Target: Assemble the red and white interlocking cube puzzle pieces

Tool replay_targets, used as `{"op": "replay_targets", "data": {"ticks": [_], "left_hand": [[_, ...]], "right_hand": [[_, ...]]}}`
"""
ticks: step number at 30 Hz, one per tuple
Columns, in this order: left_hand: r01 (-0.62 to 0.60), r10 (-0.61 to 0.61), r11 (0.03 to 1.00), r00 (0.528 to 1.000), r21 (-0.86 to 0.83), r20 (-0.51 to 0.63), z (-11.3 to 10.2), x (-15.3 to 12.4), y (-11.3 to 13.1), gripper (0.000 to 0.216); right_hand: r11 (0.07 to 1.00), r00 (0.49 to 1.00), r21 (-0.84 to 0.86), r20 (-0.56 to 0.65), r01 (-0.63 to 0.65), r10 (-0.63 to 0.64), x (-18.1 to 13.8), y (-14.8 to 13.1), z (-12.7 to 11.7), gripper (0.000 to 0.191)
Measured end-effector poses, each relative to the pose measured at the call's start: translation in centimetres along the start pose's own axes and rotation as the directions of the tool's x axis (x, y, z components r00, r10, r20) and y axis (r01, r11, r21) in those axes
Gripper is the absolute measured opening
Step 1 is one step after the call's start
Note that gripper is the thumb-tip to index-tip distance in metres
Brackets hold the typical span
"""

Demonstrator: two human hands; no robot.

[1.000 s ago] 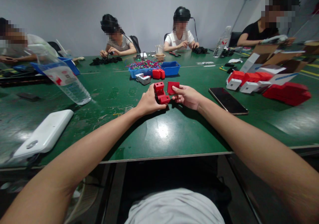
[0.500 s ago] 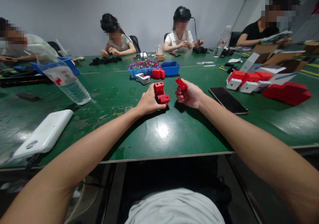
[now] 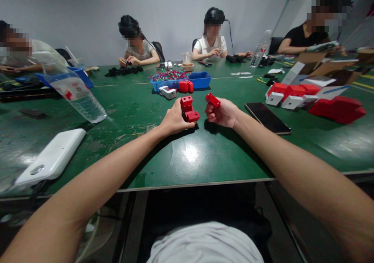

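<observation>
Head view: the left hand (image 3: 174,121) has its fingers clenched round a glossy red plastic housing (image 3: 188,109), two boxy sections stacked, over the green desk (image 3: 204,154). The right hand (image 3: 224,113) grasps a smaller red piece (image 3: 212,99), tilted, just beside the housing but apart. The fingers hide both undersides, and finer detail is too small to tell.

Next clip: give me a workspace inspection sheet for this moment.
Surface: scuffed green table, glare patch near front edge.
Job's things: stacked red plastic blocks in left hand; small red plastic piece in right hand, held apart.
Clutter: black phone, white flat plastic device, clear plastic water bottle, red and white boxes.
Grippers: both hands closed on their parts.
Cables: coloured wires heaped in blue plastic tray.
Surroundings: four co-workers seated around the table; grey wall.
</observation>
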State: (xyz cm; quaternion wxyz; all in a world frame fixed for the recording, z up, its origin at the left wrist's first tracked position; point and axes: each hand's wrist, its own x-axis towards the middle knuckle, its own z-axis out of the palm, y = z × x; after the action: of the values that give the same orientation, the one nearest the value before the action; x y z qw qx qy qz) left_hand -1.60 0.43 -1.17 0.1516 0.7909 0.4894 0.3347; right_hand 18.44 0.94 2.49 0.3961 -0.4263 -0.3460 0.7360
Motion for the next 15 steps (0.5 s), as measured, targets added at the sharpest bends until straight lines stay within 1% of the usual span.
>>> {"op": "replay_targets", "data": {"ticks": [7,15], "left_hand": [[-0.018,0.018,1.000,1.000,-0.008,-0.010,-0.01,-0.05,-0.07,0.087],[-0.020,0.020,1.000,1.000,-0.003,-0.008,0.07,0.06,-0.34,0.089]], "right_hand": [[1.000,0.998,-0.002,-0.059,-0.014,0.014,0.17,0.27,0.32,0.047],[1.000,0.999,0.005,-0.048,0.012,-0.011,0.42,0.28,0.12,0.052]]}}
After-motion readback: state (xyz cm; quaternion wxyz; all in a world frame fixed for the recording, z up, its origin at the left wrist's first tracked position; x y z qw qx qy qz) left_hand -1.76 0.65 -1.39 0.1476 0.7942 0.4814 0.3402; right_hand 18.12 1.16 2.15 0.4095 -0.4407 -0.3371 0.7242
